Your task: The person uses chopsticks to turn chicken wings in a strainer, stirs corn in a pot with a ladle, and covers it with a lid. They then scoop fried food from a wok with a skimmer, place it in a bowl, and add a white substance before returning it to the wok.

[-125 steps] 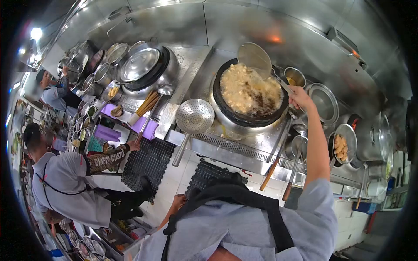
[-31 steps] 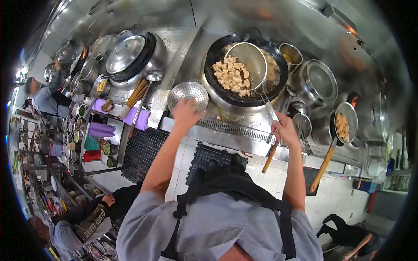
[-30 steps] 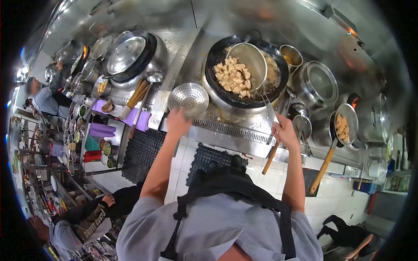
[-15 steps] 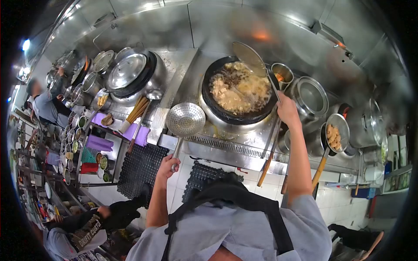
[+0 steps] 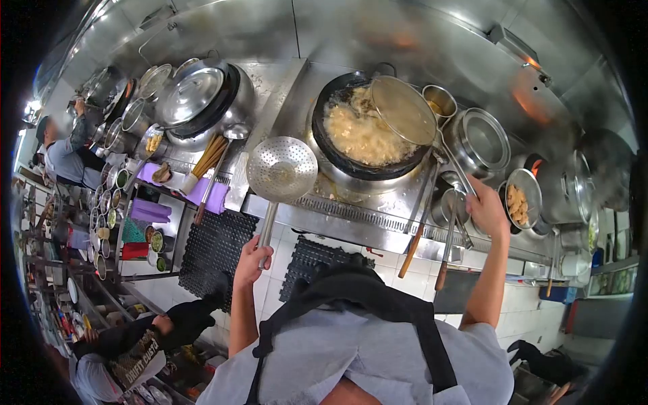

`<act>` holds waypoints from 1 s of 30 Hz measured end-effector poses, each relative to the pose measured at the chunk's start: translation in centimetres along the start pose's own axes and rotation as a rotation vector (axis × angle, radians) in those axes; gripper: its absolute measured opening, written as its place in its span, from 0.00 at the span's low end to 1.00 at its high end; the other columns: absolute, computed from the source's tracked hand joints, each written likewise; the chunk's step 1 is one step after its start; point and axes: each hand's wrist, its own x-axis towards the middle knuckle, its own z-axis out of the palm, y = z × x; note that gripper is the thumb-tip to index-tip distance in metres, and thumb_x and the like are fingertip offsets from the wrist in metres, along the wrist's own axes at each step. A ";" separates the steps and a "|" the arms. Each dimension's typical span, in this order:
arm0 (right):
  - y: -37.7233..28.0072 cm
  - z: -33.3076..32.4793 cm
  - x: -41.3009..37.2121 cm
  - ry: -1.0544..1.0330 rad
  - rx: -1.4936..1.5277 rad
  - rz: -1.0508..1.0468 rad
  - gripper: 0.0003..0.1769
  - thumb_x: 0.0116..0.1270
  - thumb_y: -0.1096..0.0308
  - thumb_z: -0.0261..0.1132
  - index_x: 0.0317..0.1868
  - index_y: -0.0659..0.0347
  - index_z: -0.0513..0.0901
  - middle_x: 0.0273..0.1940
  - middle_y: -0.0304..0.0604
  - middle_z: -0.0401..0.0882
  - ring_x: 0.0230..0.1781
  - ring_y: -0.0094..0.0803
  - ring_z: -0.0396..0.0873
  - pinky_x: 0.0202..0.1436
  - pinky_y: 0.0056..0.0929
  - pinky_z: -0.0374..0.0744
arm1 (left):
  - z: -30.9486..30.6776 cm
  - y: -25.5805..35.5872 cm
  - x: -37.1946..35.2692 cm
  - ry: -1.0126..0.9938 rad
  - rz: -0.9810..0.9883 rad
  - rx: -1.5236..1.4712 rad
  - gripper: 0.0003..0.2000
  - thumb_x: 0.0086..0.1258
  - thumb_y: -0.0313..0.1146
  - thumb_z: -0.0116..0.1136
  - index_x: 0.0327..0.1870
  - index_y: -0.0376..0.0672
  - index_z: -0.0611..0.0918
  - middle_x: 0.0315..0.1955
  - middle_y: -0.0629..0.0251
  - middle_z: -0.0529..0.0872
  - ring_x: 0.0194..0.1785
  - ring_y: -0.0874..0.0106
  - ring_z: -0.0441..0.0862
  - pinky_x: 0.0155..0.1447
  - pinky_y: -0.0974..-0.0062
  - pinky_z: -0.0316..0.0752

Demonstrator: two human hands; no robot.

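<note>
My left hand (image 5: 254, 262) is closed around the handle of a perforated metal skimmer (image 5: 282, 170), whose round bowl hangs over the front of the stove, left of the wok. With my right hand (image 5: 486, 208) I grip the long handle of a fine mesh strainer (image 5: 405, 111). The strainer's disc is tilted over the right side of the black wok (image 5: 329, 156) and hides part of it. Inside the wok, pale golden pieces of food (image 5: 358, 138) sit in bubbling, foamy oil.
Right of the wok stand a small metal pot (image 5: 440, 101), a larger pot (image 5: 482, 138) and a strainer holding fried pieces (image 5: 518, 204). A lidded pot (image 5: 196, 98) is at the left. Wooden-handled tools (image 5: 412, 250) lean over the front edge. Other people (image 5: 67, 158) are at the left.
My right hand has moved right and down, and the mesh strainer has shifted right and lower over the wok. The perforated skimmer has tipped slightly and come a little left and up.
</note>
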 end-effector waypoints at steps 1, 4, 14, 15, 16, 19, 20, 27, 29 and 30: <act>0.2 -0.5 -0.5 -0.012 -0.044 0.007 0.28 0.64 0.77 0.58 0.67 0.63 0.74 0.22 0.48 0.77 0.23 0.32 0.76 0.36 0.32 0.77 | -0.1 0.1 0.0 0.002 0.001 0.015 0.11 0.60 0.25 0.59 0.43 0.34 0.76 0.24 0.67 0.78 0.18 0.76 0.73 0.21 0.79 0.65; 0.8 -0.6 -1.0 -0.041 -0.068 -0.005 0.28 0.64 0.77 0.58 0.66 0.64 0.75 0.22 0.49 0.77 0.23 0.32 0.77 0.35 0.34 0.77 | -0.3 -0.2 -0.1 -0.015 0.004 0.028 0.10 0.60 0.25 0.58 0.43 0.35 0.77 0.24 0.67 0.77 0.18 0.77 0.72 0.21 0.79 0.66; 4.3 10.3 5.3 -0.229 0.337 0.139 0.23 0.69 0.76 0.54 0.65 0.66 0.72 0.22 0.41 0.76 0.11 0.23 0.68 0.12 0.25 0.66 | 0.6 -0.3 2.0 -0.043 0.013 0.051 0.07 0.60 0.25 0.58 0.38 0.36 0.76 0.21 0.68 0.76 0.17 0.77 0.72 0.20 0.78 0.66; 4.3 12.2 6.2 -0.247 0.400 0.130 0.21 0.69 0.76 0.54 0.62 0.67 0.73 0.22 0.41 0.76 0.11 0.22 0.67 0.12 0.24 0.66 | 0.9 -0.3 2.3 -0.034 0.014 0.032 0.07 0.60 0.25 0.58 0.37 0.37 0.76 0.21 0.68 0.76 0.17 0.77 0.72 0.20 0.78 0.66; 4.0 14.2 7.2 -0.265 0.466 0.121 0.19 0.69 0.76 0.54 0.59 0.67 0.75 0.22 0.41 0.76 0.11 0.22 0.67 0.12 0.24 0.66 | 1.1 -0.1 2.6 -0.025 0.015 0.016 0.06 0.60 0.25 0.58 0.37 0.37 0.76 0.21 0.68 0.76 0.16 0.77 0.72 0.20 0.78 0.66; 1.5 17.1 8.8 -0.313 0.703 0.135 0.13 0.69 0.75 0.54 0.52 0.68 0.76 0.22 0.41 0.75 0.11 0.21 0.66 0.12 0.24 0.66 | 1.3 -0.1 3.7 -0.005 0.022 -0.025 0.06 0.60 0.25 0.58 0.37 0.37 0.76 0.22 0.68 0.77 0.16 0.77 0.72 0.20 0.78 0.66; 1.0 17.4 9.4 -0.326 0.789 0.144 0.11 0.69 0.75 0.55 0.50 0.68 0.76 0.22 0.40 0.75 0.11 0.21 0.66 0.12 0.24 0.66 | 1.4 0.3 3.9 -0.001 0.027 -0.017 0.07 0.60 0.25 0.58 0.37 0.37 0.76 0.22 0.68 0.77 0.17 0.77 0.72 0.20 0.78 0.66; 2.4 17.1 10.2 -0.460 1.148 0.215 0.13 0.75 0.73 0.55 0.56 0.68 0.75 0.28 0.38 0.75 0.13 0.15 0.62 0.13 0.17 0.62 | 1.9 3.7 3.5 0.035 0.075 0.047 0.08 0.60 0.25 0.57 0.39 0.35 0.76 0.22 0.68 0.77 0.18 0.77 0.73 0.21 0.78 0.66; 3.5 16.4 9.6 -0.471 1.200 0.222 0.19 0.76 0.73 0.55 0.65 0.68 0.72 0.27 0.37 0.74 0.14 0.14 0.61 0.14 0.16 0.61 | 2.2 4.7 3.4 0.050 0.092 0.078 0.08 0.59 0.25 0.58 0.39 0.34 0.76 0.22 0.68 0.76 0.18 0.77 0.72 0.21 0.78 0.66; 3.9 16.0 9.2 -0.461 1.191 0.222 0.19 0.76 0.73 0.55 0.64 0.68 0.72 0.27 0.37 0.74 0.14 0.14 0.61 0.14 0.16 0.61 | 2.5 5.2 3.3 0.051 0.105 0.085 0.08 0.59 0.25 0.58 0.39 0.34 0.76 0.22 0.69 0.75 0.18 0.78 0.72 0.21 0.78 0.66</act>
